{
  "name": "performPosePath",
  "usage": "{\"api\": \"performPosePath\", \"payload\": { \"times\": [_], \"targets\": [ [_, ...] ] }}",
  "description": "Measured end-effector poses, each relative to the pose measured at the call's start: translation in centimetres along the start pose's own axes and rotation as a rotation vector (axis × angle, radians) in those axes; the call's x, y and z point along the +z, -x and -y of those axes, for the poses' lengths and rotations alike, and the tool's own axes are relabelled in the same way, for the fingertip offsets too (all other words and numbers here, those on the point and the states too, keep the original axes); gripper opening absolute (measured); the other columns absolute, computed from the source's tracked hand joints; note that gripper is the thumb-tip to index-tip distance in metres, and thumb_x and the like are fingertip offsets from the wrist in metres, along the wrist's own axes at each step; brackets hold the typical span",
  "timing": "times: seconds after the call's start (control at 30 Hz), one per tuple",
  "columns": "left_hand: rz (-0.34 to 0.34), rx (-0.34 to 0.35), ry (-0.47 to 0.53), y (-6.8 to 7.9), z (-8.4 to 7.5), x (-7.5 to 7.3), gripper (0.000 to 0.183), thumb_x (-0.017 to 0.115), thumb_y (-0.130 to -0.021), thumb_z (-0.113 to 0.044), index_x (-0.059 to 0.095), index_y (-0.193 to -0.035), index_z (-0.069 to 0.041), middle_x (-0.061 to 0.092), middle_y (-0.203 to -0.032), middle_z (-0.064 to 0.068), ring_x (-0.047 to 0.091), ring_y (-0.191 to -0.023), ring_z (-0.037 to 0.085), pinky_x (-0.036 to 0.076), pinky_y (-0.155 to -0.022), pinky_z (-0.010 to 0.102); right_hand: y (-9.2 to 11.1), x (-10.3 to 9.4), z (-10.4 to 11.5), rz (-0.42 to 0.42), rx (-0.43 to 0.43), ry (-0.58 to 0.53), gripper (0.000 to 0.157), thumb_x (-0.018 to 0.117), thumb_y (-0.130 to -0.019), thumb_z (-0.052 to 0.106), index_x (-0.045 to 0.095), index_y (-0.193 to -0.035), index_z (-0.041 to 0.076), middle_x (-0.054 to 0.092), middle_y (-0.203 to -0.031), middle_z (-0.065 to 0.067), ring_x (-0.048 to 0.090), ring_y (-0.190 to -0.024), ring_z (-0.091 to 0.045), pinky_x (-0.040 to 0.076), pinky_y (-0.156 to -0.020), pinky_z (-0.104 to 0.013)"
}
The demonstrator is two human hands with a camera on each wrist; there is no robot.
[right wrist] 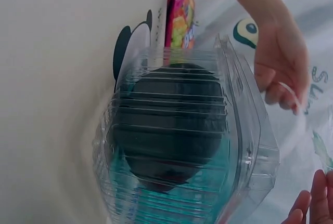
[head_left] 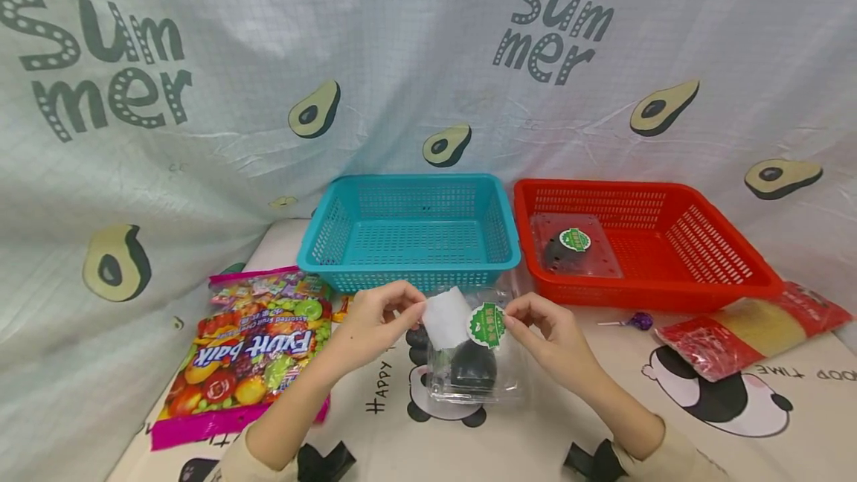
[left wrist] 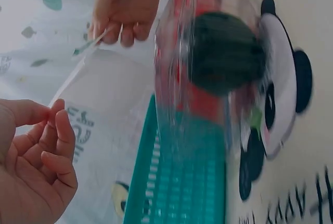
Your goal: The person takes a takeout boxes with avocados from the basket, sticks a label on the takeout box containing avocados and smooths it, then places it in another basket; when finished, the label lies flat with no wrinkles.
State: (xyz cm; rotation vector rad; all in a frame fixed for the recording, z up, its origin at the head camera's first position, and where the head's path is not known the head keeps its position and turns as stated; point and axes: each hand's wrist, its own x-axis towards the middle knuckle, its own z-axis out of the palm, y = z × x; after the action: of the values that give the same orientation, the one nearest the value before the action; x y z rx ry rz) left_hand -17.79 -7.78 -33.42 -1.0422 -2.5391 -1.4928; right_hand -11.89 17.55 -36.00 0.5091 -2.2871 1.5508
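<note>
The sticker (head_left: pixel 486 325) is round and green with a jagged rim, pale at the edge, and carries a line of characters across its middle that is too small to read. It is held up over a clear box, overlapping the three o'clock edge of a piece of white paper (head_left: pixel 446 320). The paper is plain and roughly oblong; in the left wrist view it is pulled thin and flat between the two hands.

At nine o'clock from the sticker, the left hand (head_left: pixel 376 324) pinches the paper's edge between thumb and fingers. At three o'clock, the right hand (head_left: pixel 554 333) pinches the sticker's edge, its other fingers curled under.

The clear box (head_left: pixel 506 388), ridged and shiny, stands on the surface (head_left: pixel 428 460) at six o'clock, with a dark round object (head_left: pixel 473 369) inside.

Farther out, a blue basket (head_left: pixel 408 279) sits toward eleven o'clock and a red basket (head_left: pixel 656 296) at two. At nine o'clock within the red one lies a second box (head_left: pixel 605 259) with a similar green label (head_left: pixel 574 239). A bright candy bag (head_left: pixel 251 355) lies at nine o'clock; a lollipop (head_left: pixel 640 320) and, beyond it, a red-and-yellow packet (head_left: pixel 756 329) lie at three.
</note>
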Motion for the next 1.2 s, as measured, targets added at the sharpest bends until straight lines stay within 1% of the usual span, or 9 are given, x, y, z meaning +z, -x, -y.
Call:
{"api": "performPosePath", "payload": {
  "times": [0.13, 0.27, 0.37, 0.53, 0.63, 0.77, 0.9, 1.03, 1.2],
  "targets": [
    [-0.047, -0.128, -0.033, 0.9, 1.4, -2.0, 0.011, 0.056, -0.088, -0.024, 0.062, -0.087, -0.016, 0.064, -0.079, 0.002, 0.059, -0.068, 0.013, 0.049, -0.058, 0.025, 0.0, 0.0, -0.1, 0.01, 0.027, -0.023, 0.006, 0.059, -0.084, 0.006, 0.059, -0.089, 0.01, 0.057, -0.081, 0.0, 0.054, -0.074, -0.014, 0.048, -0.065, -0.024],
    [-0.074, -0.245, -0.051, 1.6, 3.6, -3.8, 0.014, 0.056, -0.087, -0.026, 0.063, -0.088, -0.013, 0.064, -0.081, 0.005, 0.06, -0.072, 0.019, 0.049, -0.062, 0.028, 0.0, 0.0, -0.2, 0.018, 0.038, -0.028, 0.005, 0.059, -0.084, 0.007, 0.059, -0.089, 0.009, 0.057, -0.08, -0.002, 0.054, -0.073, -0.014, 0.048, -0.064, -0.023],
    [-0.085, -0.316, -0.109, 2.2, 5.3, -4.8, 0.015, 0.056, -0.087, -0.022, 0.063, -0.088, -0.009, 0.063, -0.08, 0.004, 0.059, -0.072, 0.019, 0.047, -0.06, 0.028, 0.0, 0.0, -0.3, 0.018, 0.051, -0.025, 0.005, 0.059, -0.084, 0.008, 0.058, -0.089, 0.009, 0.057, -0.08, -0.003, 0.053, -0.073, -0.013, 0.048, -0.063, -0.023],
    [-0.049, -0.42, -0.238, 3.4, 7.4, -5.5, 0.015, 0.058, -0.085, -0.015, 0.066, -0.091, -0.004, 0.064, -0.078, 0.003, 0.056, -0.07, 0.013, 0.046, -0.058, 0.024, -0.1, 0.1, -0.6, 0.025, 0.076, -0.032, 0.005, 0.059, -0.084, 0.009, 0.059, -0.089, 0.008, 0.058, -0.08, -0.005, 0.053, -0.073, -0.014, 0.048, -0.063, -0.023],
    [-0.02, -0.449, -0.288, 4.0, 8.0, -5.7, 0.017, 0.06, -0.083, -0.015, 0.067, -0.094, -0.003, 0.065, -0.081, 0.003, 0.058, -0.074, 0.013, 0.047, -0.061, 0.024, -0.2, 0.3, -0.7, 0.031, 0.085, -0.031, 0.005, 0.06, -0.084, 0.009, 0.059, -0.089, 0.007, 0.058, -0.079, -0.005, 0.053, -0.073, -0.014, 0.048, -0.063, -0.023],
    [-0.002, -0.445, -0.349, 4.2, 8.0, -6.1, 0.019, 0.059, -0.084, -0.015, 0.067, -0.097, -0.004, 0.065, -0.085, 0.003, 0.058, -0.077, 0.014, 0.048, -0.064, 0.027, -0.2, 0.4, -0.9, 0.034, 0.103, -0.011, 0.005, 0.06, -0.084, 0.01, 0.059, -0.089, 0.008, 0.058, -0.079, -0.004, 0.053, -0.073, -0.014, 0.048, -0.063, -0.023],
    [0.021, -0.412, -0.396, 3.8, 7.3, -6.6, 0.021, 0.058, -0.084, -0.015, 0.065, -0.101, -0.006, 0.062, -0.083, 0.004, 0.05, -0.062, 0.014, 0.042, -0.053, 0.027, -0.2, 0.3, -1.0, 0.033, 0.116, -0.005, 0.006, 0.06, -0.084, 0.011, 0.059, -0.089, 0.008, 0.059, -0.079, -0.004, 0.054, -0.073, -0.014, 0.048, -0.064, -0.024],
    [0.05, -0.363, -0.372, 2.8, 6.0, -7.0, 0.02, 0.058, -0.085, -0.018, 0.065, -0.101, -0.009, 0.059, -0.082, 0.004, 0.042, -0.057, 0.015, 0.037, -0.046, 0.026, -0.3, 0.2, -1.1, 0.027, 0.127, 0.001, 0.007, 0.059, -0.085, 0.012, 0.058, -0.09, 0.008, 0.059, -0.08, -0.004, 0.055, -0.074, -0.015, 0.049, -0.064, -0.024],
    [0.061, -0.253, -0.335, 1.1, 3.9, -5.6, 0.014, 0.059, -0.085, -0.018, 0.066, -0.096, -0.013, 0.057, -0.075, -0.002, 0.045, -0.065, 0.015, 0.039, -0.049, 0.024, -0.4, 0.2, -1.3, 0.026, 0.132, 0.001, 0.007, 0.06, -0.085, 0.013, 0.058, -0.089, 0.008, 0.06, -0.08, -0.004, 0.057, -0.074, -0.021, 0.049, -0.065, -0.024]
  ]
}}
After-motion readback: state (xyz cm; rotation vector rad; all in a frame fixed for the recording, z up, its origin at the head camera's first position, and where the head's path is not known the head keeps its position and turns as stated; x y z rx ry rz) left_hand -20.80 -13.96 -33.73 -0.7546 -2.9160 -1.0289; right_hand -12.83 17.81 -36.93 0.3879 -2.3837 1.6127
